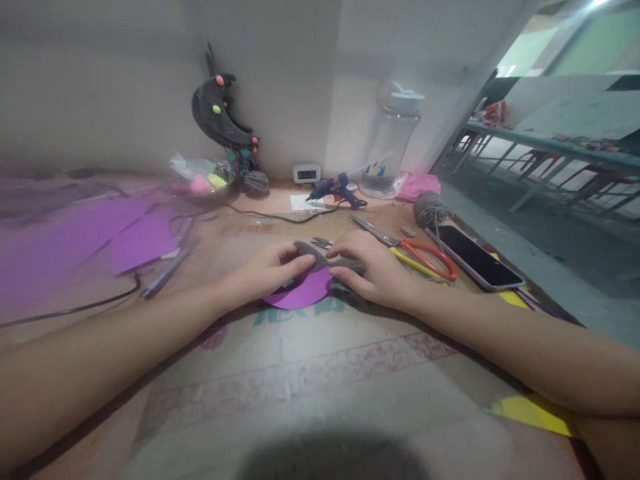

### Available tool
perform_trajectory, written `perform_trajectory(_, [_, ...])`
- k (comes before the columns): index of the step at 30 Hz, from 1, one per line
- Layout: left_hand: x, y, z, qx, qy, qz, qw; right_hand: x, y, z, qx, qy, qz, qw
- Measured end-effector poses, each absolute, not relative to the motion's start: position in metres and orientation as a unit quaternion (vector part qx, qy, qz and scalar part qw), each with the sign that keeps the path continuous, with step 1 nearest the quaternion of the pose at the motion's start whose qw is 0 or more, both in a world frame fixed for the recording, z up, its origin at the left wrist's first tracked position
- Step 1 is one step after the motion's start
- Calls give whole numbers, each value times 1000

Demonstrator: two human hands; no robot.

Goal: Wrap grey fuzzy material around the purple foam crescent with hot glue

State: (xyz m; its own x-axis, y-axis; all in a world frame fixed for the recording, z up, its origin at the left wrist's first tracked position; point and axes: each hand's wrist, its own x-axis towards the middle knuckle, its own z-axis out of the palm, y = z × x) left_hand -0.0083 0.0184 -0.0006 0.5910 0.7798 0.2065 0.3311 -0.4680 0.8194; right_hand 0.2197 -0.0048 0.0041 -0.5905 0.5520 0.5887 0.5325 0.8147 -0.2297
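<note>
1. Purple paper sheets (pixel 125 233) and a black cable (pixel 75 308) lie well to the left of our hands on the cardboard-covered table (pixel 320 400). We judge that a sweep of the left forearm could drag the cable and shift the sheets
2. Our left hand (pixel 270 270) is curled, with thumb and fingertips closed on the left end of the grey strip (pixel 320 257). The view is soft, so we cannot tell how firm the pinch is; a loose one could let that end slide
3. The grey strip lies along the upper edge of the purple paper shape (pixel 303 293), between both hands at mid-table. Uneven pull on its ends could skew it or buckle the paper
4. Small snips (pixel 323 243) sit just behind the strip, and a glue gun (pixel 337 190) rests farther back; a forward reach could meet either tip
5. Our right hand (pixel 373 270) has its fingers bent and nearly closed over the strip's right end, pressing it down. Too much pressure could crease the paper
6. Orange-handled scissors (pixel 420 257) lie just beside that hand, with a phone (pixel 473 263) near the table edge. A sideways knock could push the phone off
</note>
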Motion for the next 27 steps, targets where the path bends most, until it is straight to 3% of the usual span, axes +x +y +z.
perform_trajectory(6, [-9,19,-4,805,347,295,380,215,-3,8,-340,-871,174,309])
perform_trajectory(10, [-9,17,-4,803,360,377,288,211,-11,16,-421,-822,264,279])
perform_trajectory(15, [-10,14,0,884,284,351,124,212,-12,17,-413,-828,259,277])
perform_trajectory(27, [-10,13,2,905,278,294,131,211,-7,12,-408,-832,247,283])
